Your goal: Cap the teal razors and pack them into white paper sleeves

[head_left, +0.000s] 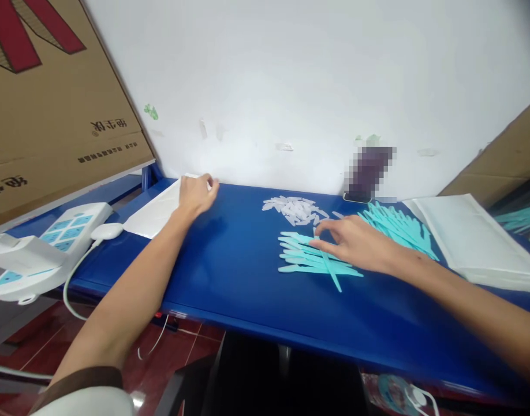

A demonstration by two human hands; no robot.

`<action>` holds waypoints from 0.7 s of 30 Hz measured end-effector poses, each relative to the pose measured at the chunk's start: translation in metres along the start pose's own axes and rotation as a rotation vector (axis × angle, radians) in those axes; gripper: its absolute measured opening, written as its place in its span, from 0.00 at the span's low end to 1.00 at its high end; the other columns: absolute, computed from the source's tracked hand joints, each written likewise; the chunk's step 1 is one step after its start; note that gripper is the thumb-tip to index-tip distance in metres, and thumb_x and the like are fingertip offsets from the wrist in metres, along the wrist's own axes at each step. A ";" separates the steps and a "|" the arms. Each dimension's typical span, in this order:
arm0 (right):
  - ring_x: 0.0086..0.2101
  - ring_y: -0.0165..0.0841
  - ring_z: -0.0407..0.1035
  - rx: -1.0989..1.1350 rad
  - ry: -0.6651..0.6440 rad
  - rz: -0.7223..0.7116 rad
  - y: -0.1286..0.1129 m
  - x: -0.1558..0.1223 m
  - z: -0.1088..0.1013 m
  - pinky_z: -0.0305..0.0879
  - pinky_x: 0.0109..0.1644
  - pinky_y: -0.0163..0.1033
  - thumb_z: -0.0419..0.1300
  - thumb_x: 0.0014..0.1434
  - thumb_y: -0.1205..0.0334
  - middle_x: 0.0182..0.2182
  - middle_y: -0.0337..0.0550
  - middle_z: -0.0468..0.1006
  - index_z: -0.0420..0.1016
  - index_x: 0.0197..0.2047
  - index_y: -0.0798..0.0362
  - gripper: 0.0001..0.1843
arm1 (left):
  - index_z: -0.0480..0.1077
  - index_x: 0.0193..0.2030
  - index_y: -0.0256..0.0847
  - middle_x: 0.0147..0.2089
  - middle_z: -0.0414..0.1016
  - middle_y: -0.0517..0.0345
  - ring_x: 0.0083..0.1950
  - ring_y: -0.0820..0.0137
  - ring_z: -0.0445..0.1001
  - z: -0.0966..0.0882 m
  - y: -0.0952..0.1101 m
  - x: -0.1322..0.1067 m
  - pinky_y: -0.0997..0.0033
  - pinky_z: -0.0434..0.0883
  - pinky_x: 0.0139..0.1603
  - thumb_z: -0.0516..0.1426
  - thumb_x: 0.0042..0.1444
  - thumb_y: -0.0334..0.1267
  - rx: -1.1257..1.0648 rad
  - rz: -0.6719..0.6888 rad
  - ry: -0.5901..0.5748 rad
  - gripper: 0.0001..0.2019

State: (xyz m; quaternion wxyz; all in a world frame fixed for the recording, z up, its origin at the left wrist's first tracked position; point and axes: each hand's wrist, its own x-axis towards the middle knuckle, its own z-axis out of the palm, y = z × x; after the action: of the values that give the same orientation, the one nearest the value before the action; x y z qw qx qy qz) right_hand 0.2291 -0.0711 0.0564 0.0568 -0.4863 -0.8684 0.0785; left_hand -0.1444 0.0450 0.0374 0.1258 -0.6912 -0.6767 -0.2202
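My left hand (198, 193) rests over the far end of a white packet (155, 209) at the left. Its fingers are curled in with thumb and forefinger close together; what they hold, if anything, is hidden. Between the thumb and forefinger of my right hand (351, 240) is a slim teal plastic stick (331, 268), slanting toward me, with a pale translucent piece at its upper end. Beneath it lies a row of similar teal sticks (299, 261). Just beyond sits a heap of small translucent white pieces (293, 209).
More teal sticks (397, 228) are piled right of my right hand, beside a white padded packet (477, 237). A phone (368, 173), blurred out, leans on the wall. A white power strip (70, 231) and cable occupy the left end. Cardboard boxes (52, 115) flank the blue table (234, 260).
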 end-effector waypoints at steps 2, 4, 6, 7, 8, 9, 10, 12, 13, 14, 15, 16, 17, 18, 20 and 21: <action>0.24 0.41 0.72 -0.024 -0.037 0.059 0.005 -0.004 0.000 0.66 0.34 0.45 0.45 0.68 0.36 0.18 0.42 0.74 0.77 0.53 0.57 0.35 | 0.75 0.49 0.36 0.43 0.79 0.40 0.48 0.49 0.74 -0.001 -0.022 0.005 0.49 0.65 0.55 0.43 0.67 0.48 -0.019 -0.162 0.021 0.24; 0.30 0.46 0.76 -0.091 -0.033 0.114 0.009 -0.010 0.004 0.68 0.34 0.47 0.43 0.67 0.32 0.27 0.51 0.79 0.78 0.51 0.59 0.39 | 0.73 0.53 0.36 0.51 0.76 0.35 0.53 0.46 0.72 -0.001 -0.039 0.005 0.48 0.66 0.54 0.44 0.66 0.48 -0.032 -0.241 0.029 0.24; 0.40 0.52 0.77 -0.155 -0.018 0.140 0.012 -0.014 0.010 0.70 0.37 0.51 0.42 0.65 0.29 0.39 0.60 0.81 0.79 0.48 0.59 0.43 | 0.71 0.58 0.35 0.59 0.70 0.30 0.59 0.41 0.67 0.000 -0.050 0.004 0.43 0.64 0.56 0.45 0.65 0.50 -0.015 -0.270 0.022 0.26; 0.45 0.55 0.76 -0.175 -0.008 0.138 0.011 -0.015 0.013 0.71 0.39 0.53 0.43 0.63 0.27 0.44 0.63 0.80 0.80 0.48 0.59 0.44 | 0.70 0.60 0.35 0.63 0.66 0.28 0.63 0.38 0.64 0.001 -0.053 0.003 0.40 0.62 0.58 0.46 0.64 0.53 0.004 -0.285 0.004 0.28; 0.50 0.58 0.74 -0.182 -0.003 0.124 0.010 -0.015 0.015 0.72 0.41 0.54 0.44 0.62 0.26 0.48 0.64 0.79 0.80 0.50 0.58 0.44 | 0.69 0.63 0.35 0.66 0.62 0.27 0.66 0.34 0.59 0.003 -0.056 0.002 0.36 0.59 0.60 0.47 0.63 0.56 0.023 -0.306 -0.032 0.31; 0.53 0.60 0.71 -0.178 -0.003 0.101 0.008 -0.015 0.016 0.72 0.43 0.56 0.45 0.61 0.26 0.50 0.64 0.78 0.79 0.53 0.57 0.44 | 0.66 0.65 0.35 0.69 0.58 0.26 0.69 0.30 0.54 0.004 -0.057 0.002 0.31 0.55 0.62 0.49 0.62 0.59 0.037 -0.331 -0.086 0.35; 0.55 0.61 0.70 -0.164 -0.015 0.070 0.005 -0.014 0.015 0.72 0.45 0.57 0.47 0.60 0.25 0.52 0.63 0.77 0.78 0.56 0.56 0.45 | 0.64 0.68 0.35 0.72 0.54 0.26 0.71 0.28 0.49 0.006 -0.057 0.002 0.27 0.51 0.62 0.49 0.60 0.63 0.046 -0.356 -0.149 0.38; 0.53 0.60 0.70 -0.119 -0.073 0.009 -0.001 -0.010 0.011 0.72 0.46 0.58 0.51 0.59 0.26 0.53 0.62 0.76 0.74 0.62 0.55 0.45 | 0.58 0.72 0.37 0.75 0.47 0.27 0.74 0.25 0.42 0.008 -0.056 0.002 0.22 0.46 0.63 0.50 0.57 0.67 0.053 -0.390 -0.273 0.44; 0.52 0.58 0.71 -0.091 -0.124 -0.015 -0.004 -0.007 0.007 0.72 0.46 0.58 0.53 0.58 0.27 0.53 0.62 0.75 0.71 0.65 0.55 0.46 | 0.55 0.73 0.38 0.76 0.45 0.27 0.74 0.25 0.42 0.008 -0.055 0.002 0.22 0.45 0.64 0.50 0.56 0.68 0.057 -0.396 -0.317 0.46; 0.51 0.57 0.71 -0.062 -0.184 -0.036 -0.006 -0.004 0.002 0.72 0.46 0.56 0.55 0.57 0.29 0.54 0.62 0.74 0.68 0.67 0.54 0.46 | 0.54 0.74 0.38 0.76 0.45 0.27 0.74 0.26 0.43 0.008 -0.054 0.002 0.23 0.45 0.64 0.50 0.56 0.68 0.068 -0.396 -0.341 0.46; 0.51 0.56 0.71 -0.035 -0.247 -0.048 -0.006 -0.001 -0.003 0.72 0.45 0.54 0.57 0.57 0.30 0.56 0.61 0.73 0.65 0.69 0.53 0.47 | 0.53 0.74 0.39 0.75 0.47 0.26 0.73 0.27 0.46 0.007 -0.052 0.002 0.24 0.46 0.65 0.50 0.57 0.67 0.083 -0.394 -0.348 0.46; 0.51 0.55 0.71 -0.009 -0.308 -0.055 -0.007 0.001 -0.007 0.72 0.45 0.52 0.59 0.56 0.33 0.57 0.60 0.72 0.63 0.70 0.52 0.47 | 0.52 0.75 0.39 0.75 0.48 0.25 0.73 0.28 0.48 0.006 -0.051 0.001 0.25 0.47 0.65 0.51 0.58 0.65 0.097 -0.387 -0.342 0.44; 0.51 0.54 0.72 0.015 -0.365 -0.057 -0.007 0.004 -0.011 0.72 0.45 0.50 0.60 0.56 0.35 0.57 0.58 0.72 0.62 0.71 0.50 0.45 | 0.52 0.75 0.39 0.74 0.49 0.25 0.72 0.29 0.50 0.005 -0.049 0.001 0.26 0.48 0.65 0.51 0.58 0.63 0.106 -0.377 -0.325 0.43; 0.50 0.52 0.72 0.032 -0.414 -0.054 -0.007 0.007 -0.014 0.71 0.44 0.47 0.61 0.55 0.39 0.57 0.56 0.73 0.63 0.70 0.49 0.43 | 0.52 0.75 0.39 0.74 0.49 0.25 0.72 0.29 0.51 0.003 -0.047 0.001 0.27 0.49 0.65 0.52 0.58 0.61 0.109 -0.366 -0.295 0.43; 0.46 0.49 0.74 0.042 -0.476 -0.037 -0.009 0.011 -0.016 0.70 0.43 0.45 0.62 0.55 0.46 0.53 0.53 0.77 0.68 0.65 0.50 0.36 | 0.53 0.74 0.38 0.74 0.49 0.25 0.72 0.29 0.50 -0.003 -0.042 0.001 0.27 0.50 0.65 0.53 0.58 0.60 0.080 -0.335 -0.206 0.42; 0.44 0.48 0.75 0.028 -0.494 -0.024 -0.011 0.012 -0.014 0.70 0.42 0.44 0.61 0.55 0.49 0.50 0.52 0.78 0.70 0.62 0.51 0.33 | 0.54 0.74 0.38 0.74 0.49 0.26 0.72 0.28 0.49 -0.008 -0.038 0.001 0.27 0.49 0.65 0.54 0.58 0.60 0.045 -0.315 -0.145 0.42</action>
State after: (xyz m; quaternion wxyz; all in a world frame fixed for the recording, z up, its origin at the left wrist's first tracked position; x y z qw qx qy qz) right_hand 0.2159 -0.0652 0.0729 -0.1495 -0.4413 -0.8604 0.2066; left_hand -0.1836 0.0437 0.0401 0.0558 -0.5879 -0.7886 -0.1714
